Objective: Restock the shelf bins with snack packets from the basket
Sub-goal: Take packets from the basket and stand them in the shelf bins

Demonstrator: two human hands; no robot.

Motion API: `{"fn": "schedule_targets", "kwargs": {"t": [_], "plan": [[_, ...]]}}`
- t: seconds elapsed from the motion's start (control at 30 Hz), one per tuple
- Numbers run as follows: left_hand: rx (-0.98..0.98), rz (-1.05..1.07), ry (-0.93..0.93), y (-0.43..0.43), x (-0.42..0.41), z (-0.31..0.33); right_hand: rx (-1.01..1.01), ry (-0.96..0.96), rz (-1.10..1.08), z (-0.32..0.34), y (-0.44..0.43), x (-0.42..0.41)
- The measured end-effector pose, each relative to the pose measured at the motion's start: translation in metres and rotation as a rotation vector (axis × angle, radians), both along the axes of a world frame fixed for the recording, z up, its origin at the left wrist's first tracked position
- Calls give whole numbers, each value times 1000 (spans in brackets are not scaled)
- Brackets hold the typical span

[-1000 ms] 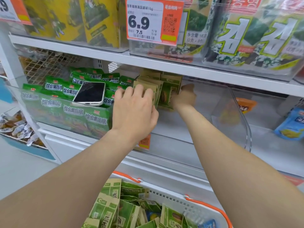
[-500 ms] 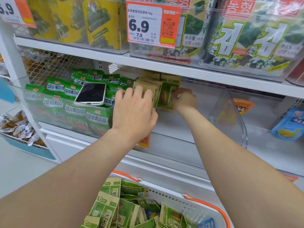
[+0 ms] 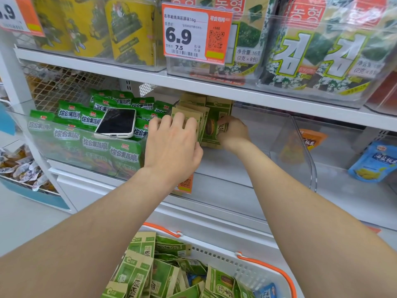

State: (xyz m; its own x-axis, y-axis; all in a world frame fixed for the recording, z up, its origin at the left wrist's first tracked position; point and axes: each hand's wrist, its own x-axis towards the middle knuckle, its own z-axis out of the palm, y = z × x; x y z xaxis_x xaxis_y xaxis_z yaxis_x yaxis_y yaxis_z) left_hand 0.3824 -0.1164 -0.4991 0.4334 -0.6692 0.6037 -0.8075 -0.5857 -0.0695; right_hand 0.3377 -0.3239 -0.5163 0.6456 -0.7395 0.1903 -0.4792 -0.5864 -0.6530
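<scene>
Your packets (image 3: pixel 214 125) stand upright at the left end of the bin (image 3: pixel 236 168), sandwiched between your hands. Your left hand (image 3: pixel 171 145) curls over their near side, gripping them, and your right hand (image 3: pixel 233 132) pinches the rightmost one's edge. The basket (image 3: pixel 264 267) sits below, toward you, nearest your left arm.

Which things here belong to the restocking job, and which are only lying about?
Job: left hand, right hand, seed packets they hold, clear bin, basket with spare packets.
Lying about: phone on green packets, price tag, seaweed packs above, blue pouch.
</scene>
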Motion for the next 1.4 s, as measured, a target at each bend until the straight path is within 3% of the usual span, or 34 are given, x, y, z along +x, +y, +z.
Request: {"fn": "schedule_targets", "kwargs": {"t": [0.3,0.53,0.67,0.77,0.83,0.9,1.0,1.2,1.3,1.4], "plan": [[6,-9,10,-1,1,-1,49,1,-25,2,3,2],[-17,-64,34,6,1,3,5,198,-59,14,11,-6],[-79,-223,130,16,-5,10,-176,280,67,31,35,-30],[-156,-342,154,32,-15,23,-385,216,85,48,68,-59],[-200,-285,93,46,-26,33,-518,138,77,61,94,-77],[-216,-136,230,59,-32,37,-606,54,194,65,121,-93],[25,8,561,81,-34,32,-696,160,492,58,160,-115],[940,14,634,114,-43,-10,-664,818,876,1,218,-122],[1121,53,766,120,-43,-43,-618,1087,905,-25,240,-121],[1248,23,643,127,-44,-86,-619,1123,942,-37,257,-118]]}}
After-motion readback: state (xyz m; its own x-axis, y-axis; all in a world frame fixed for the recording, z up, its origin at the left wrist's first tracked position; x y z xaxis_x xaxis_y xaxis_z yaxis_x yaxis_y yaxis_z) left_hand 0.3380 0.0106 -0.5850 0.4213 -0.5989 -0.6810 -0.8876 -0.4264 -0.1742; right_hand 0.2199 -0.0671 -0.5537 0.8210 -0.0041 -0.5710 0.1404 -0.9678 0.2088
